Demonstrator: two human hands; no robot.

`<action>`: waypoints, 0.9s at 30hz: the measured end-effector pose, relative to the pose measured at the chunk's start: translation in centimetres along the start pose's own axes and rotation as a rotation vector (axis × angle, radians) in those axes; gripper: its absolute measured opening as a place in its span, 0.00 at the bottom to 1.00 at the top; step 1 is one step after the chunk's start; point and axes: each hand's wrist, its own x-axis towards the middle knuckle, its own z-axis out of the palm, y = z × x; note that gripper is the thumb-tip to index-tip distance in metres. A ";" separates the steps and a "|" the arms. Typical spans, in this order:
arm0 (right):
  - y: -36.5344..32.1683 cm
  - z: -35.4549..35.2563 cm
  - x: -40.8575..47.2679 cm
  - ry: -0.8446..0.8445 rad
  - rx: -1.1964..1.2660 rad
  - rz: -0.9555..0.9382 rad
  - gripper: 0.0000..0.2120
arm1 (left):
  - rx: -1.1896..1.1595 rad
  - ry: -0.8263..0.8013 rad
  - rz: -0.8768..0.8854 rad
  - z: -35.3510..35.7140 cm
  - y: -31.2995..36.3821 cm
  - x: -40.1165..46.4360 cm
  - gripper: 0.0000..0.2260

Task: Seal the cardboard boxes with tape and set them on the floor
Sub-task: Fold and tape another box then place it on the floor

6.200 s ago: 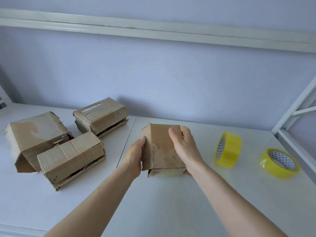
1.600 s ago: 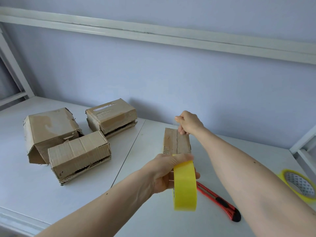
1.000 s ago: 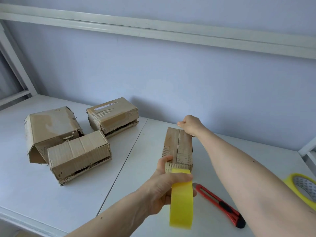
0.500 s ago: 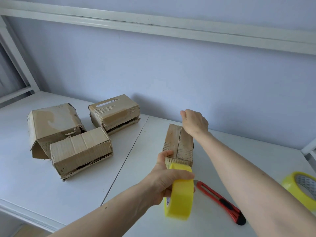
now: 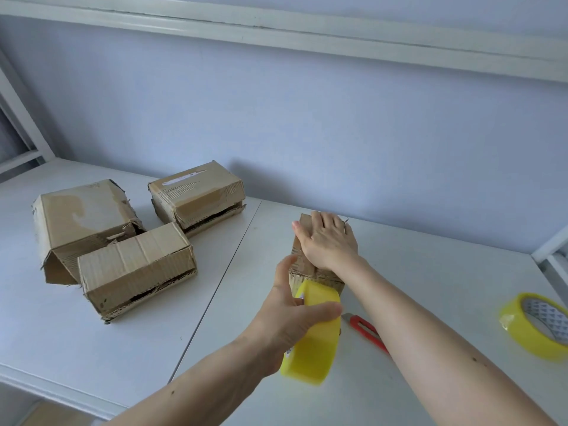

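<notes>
1. Right now I am seeing the taping step under way on the small cardboard box (image 5: 310, 265), which is sitting on the white desk (image 5: 430, 287) near the middle.
2. I am watching the right hand (image 5: 327, 241) lying flat on the box's top, fingers straight and pressing down, holding nothing.
3. I am watching the left hand (image 5: 295, 315) gripping the yellow tape roll (image 5: 313, 336), fingers curled round it, just in front of the box's near end; the hands are apart, one at each end of the box.
4. I judge the next move is calling for a cut: the red utility knife (image 5: 365, 330) is lying on the desk just beside the roll, partly under the right forearm.
5. I am noting three more boxes (image 5: 135, 265) waiting on the left and a spare tape roll (image 5: 538, 327) on the far right; none is on the floor yet.
</notes>
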 end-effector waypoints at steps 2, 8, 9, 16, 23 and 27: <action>0.0 0.2 -0.1 0.012 -0.014 0.001 0.33 | 0.005 -0.001 -0.032 0.0 -0.3 0.0 0.54; -0.4 0.8 -0.4 0.051 -0.082 0.004 0.36 | -0.009 -0.046 -0.087 -0.8 -0.5 0.3 0.50; -0.4 0.7 -0.4 0.052 -0.060 -0.003 0.36 | -0.013 -0.053 -0.089 -0.8 -0.4 0.3 0.48; 1.8 -0.5 -3.0 0.186 0.425 -0.093 0.24 | -0.025 -0.030 -0.013 -0.4 -0.5 0.0 0.43; 1.8 1.1 -5.3 0.033 0.129 -0.159 0.27 | -0.011 -0.040 0.006 -0.6 -0.2 0.4 0.33; 1.7 0.9 -4.6 -0.002 -0.009 -0.162 0.28 | -0.016 -0.067 -0.011 -1.0 0.3 0.3 0.24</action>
